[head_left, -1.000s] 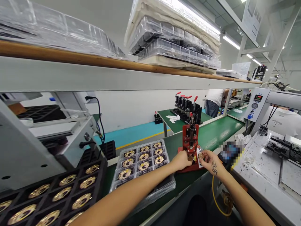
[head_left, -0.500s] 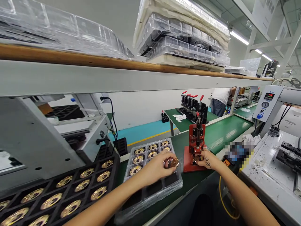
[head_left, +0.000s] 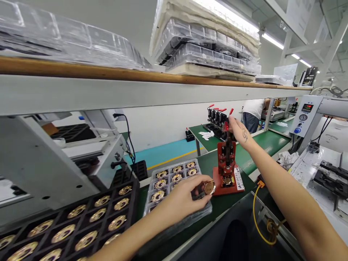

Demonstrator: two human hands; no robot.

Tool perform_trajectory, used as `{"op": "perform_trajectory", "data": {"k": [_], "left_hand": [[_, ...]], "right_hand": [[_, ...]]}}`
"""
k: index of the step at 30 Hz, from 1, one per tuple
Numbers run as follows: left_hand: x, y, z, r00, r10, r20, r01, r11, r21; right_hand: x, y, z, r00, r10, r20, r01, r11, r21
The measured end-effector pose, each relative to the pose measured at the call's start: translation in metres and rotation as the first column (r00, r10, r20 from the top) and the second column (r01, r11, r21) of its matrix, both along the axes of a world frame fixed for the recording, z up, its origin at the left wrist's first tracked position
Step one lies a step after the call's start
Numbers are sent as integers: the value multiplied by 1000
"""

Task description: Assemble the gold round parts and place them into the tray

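Note:
My left hand point(head_left: 187, 194) pinches a round gold disc point(head_left: 209, 187) just above the near right corner of a clear plastic tray point(head_left: 174, 177) that holds several gold discs. A red hand press point(head_left: 227, 165) stands right of the tray on the green belt, with another gold disc point(head_left: 227, 180) lying in its base. My right hand point(head_left: 237, 129) is raised and closed around the red-tipped lever point(head_left: 226, 127) at the top of the press.
A black tray point(head_left: 70, 224) of gold discs lies at the lower left beneath a grey machine point(head_left: 54, 163). A wooden-edged shelf point(head_left: 136, 78) overhead carries stacked clear trays. A control box point(head_left: 303, 116) and white workstation stand at right. Another person point(head_left: 251, 114) works far down the line.
My right hand rose from the press base up to its lever. My left hand carried a gold disc from the press to the clear tray and now holds it at the tray's near corner.

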State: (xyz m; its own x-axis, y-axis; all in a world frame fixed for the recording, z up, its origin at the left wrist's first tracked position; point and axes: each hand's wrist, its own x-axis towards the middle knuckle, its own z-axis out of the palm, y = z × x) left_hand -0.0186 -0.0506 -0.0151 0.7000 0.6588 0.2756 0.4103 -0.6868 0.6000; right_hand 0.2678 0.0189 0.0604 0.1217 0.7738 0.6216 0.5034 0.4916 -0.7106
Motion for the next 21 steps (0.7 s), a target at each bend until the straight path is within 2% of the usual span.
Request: {"op": "perform_trajectory", "data": {"k": [1, 3, 6, 8, 11, 15, 18, 20, 21], "left_hand": [[2, -1, -1, 1000, -4, -7, 4, 1000, -2], [1, -2, -3, 1000, -4, -12, 4, 1000, -7], [-6, -2, -5, 1000, 21, 3, -21, 1000, -12], [-8, -2, -6, 999, 35, 7, -35, 999, -9], [-3, -6, -8, 1000, 19, -1, -19, 1000, 10], [10, -20, -10, 1000, -13, -3, 13, 990, 142], [17, -30, -13, 1000, -18, -9, 20, 962, 273], [20, -36, -15, 1000, -29, -2, 28, 943, 331], [21, -38, -16, 999, -41, 4, 37, 936, 349]], "right_hand": [[-10, -10, 4, 1000, 7, -10, -7, 1000, 29], [-25, -38, -2, 1000, 12, -8, -11, 991, 133], [-31, -79, -39, 995, -38, 95, 7, 953, 304], [-26, -93, -67, 981, -42, 191, -26, 939, 342], [-19, -98, -98, 964, 13, 266, -97, 947, 306], [-20, -110, -111, 963, 49, 264, -117, 961, 251], [-28, -134, -116, 989, -71, 127, 35, 962, 270], [-38, -150, -121, 996, -85, -25, 88, 983, 163], [-43, -157, -123, 994, -47, -94, 53, 997, 64]]}}
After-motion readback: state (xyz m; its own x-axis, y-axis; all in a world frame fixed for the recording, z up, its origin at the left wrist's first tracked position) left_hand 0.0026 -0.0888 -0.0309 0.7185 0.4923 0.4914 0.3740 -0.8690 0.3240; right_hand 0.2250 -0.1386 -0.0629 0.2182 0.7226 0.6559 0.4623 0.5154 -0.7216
